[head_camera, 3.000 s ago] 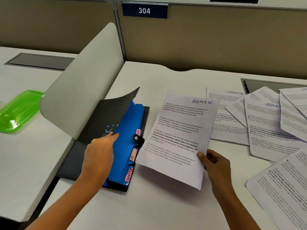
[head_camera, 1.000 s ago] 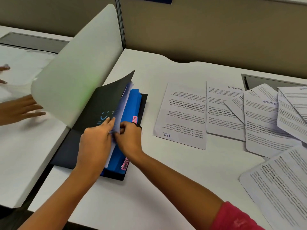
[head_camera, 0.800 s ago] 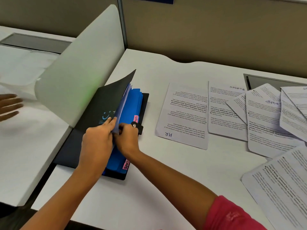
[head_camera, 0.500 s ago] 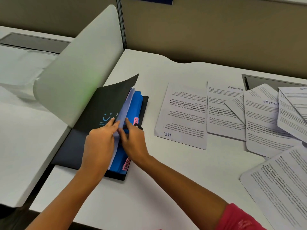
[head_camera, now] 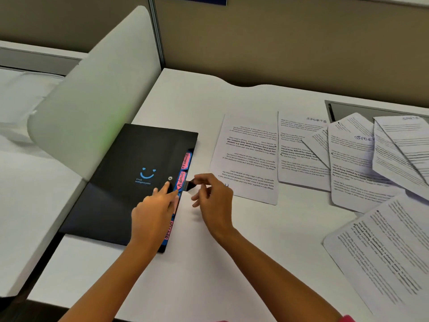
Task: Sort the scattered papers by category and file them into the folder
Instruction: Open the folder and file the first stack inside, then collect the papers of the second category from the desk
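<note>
Left of the folder [head_camera: 130, 177], a pale curved partition panel [head_camera: 92, 94] is seen rising at the desk's edge. The folder itself, black with a blue smiling face printed on it, is laid flat on the white desk [head_camera: 209, 263] with its cover down, and pink index tabs [head_camera: 181, 182], one lettered Admin, are left showing along its right edge. On that cover the left hand [head_camera: 155, 210] is rested, its forefinger stretched out and pressed down just beside the metal snap stud [head_camera: 170, 178], the other fingers loosely bent and nothing held. At the folder's right edge a short black closure strap [head_camera: 190, 184] is pinched between the thumb and fingertips of the right hand [head_camera: 213, 201]. Right of the folder, an upside-down printed sheet [head_camera: 248, 159] is laid nearest. Further right, sheets headed SPORTS [head_camera: 301, 147] are fanned over one another, and one more large sheet [head_camera: 383, 263] is spread towards the near edge. The step in hand is judged to be the working of the folder's clasp, with these papers not yet filed. Whether fastening or unfastening is meant cannot be told. For fastening, the strap would have to be carried over the cover and pressed onto the stud while the cover is held flat.
</note>
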Demonstrator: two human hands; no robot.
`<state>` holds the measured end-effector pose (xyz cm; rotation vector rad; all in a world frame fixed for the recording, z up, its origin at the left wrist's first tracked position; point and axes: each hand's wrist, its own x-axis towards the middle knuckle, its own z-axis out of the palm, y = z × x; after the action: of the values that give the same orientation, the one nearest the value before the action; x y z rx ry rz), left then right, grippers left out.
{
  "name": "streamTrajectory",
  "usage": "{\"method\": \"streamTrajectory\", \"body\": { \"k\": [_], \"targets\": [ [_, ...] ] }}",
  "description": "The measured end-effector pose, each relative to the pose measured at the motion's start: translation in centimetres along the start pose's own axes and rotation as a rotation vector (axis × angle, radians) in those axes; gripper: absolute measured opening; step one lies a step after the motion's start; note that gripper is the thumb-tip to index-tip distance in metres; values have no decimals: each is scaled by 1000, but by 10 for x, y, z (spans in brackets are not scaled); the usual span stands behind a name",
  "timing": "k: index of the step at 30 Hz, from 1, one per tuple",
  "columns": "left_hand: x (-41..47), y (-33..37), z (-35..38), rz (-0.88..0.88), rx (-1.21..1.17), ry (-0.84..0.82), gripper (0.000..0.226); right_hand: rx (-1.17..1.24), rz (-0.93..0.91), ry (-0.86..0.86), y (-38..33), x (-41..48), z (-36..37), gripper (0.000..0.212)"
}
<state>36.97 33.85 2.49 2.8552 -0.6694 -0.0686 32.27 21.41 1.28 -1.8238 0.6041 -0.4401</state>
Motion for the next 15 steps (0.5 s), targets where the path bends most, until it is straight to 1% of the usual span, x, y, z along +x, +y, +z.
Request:
{"method": "streamTrajectory", "body": {
  "k": [2, 5, 6, 7, 8, 9, 10, 12, 13, 15],
  "targets": [
    [-2, -3, 7, 28, -108, 40, 27, 22, -25, 80, 4, -1, -16, 23],
    [-6, -8, 17, 65, -183, 90, 21, 32, 7, 236, 19, 0, -46, 26],
    [-7, -8, 19, 52, -205, 105, 21, -29, 20, 313, 25, 2, -54, 28],
    [-8, -8, 20, 35, -231, 124, 21, -147, 36, 397, 32, 4, -62, 30],
    [-10, -8, 21, 24, -257, 144, 20, -282, 81, 476, 38, 6, -70, 32],
    [-11, -8, 23, 20, -273, 162, 18, -394, 170, 536, 45, 11, -77, 35],
    [-14, -7, 25, 20, -281, 175, 17, -465, 307, 555, 49, 16, -83, 43],
    [-19, -5, 26, 20, -293, 188, 16, -530, 583, 497, 51, 26, -93, 68],
    [-21, -4, 26, 23, -300, 190, 16, -565, 646, 469, 52, 30, -95, 79],
    [-24, 2, 24, 53, -298, 199, 16, -628, 650, 447, 54, 35, -94, 86]
  ]
}}
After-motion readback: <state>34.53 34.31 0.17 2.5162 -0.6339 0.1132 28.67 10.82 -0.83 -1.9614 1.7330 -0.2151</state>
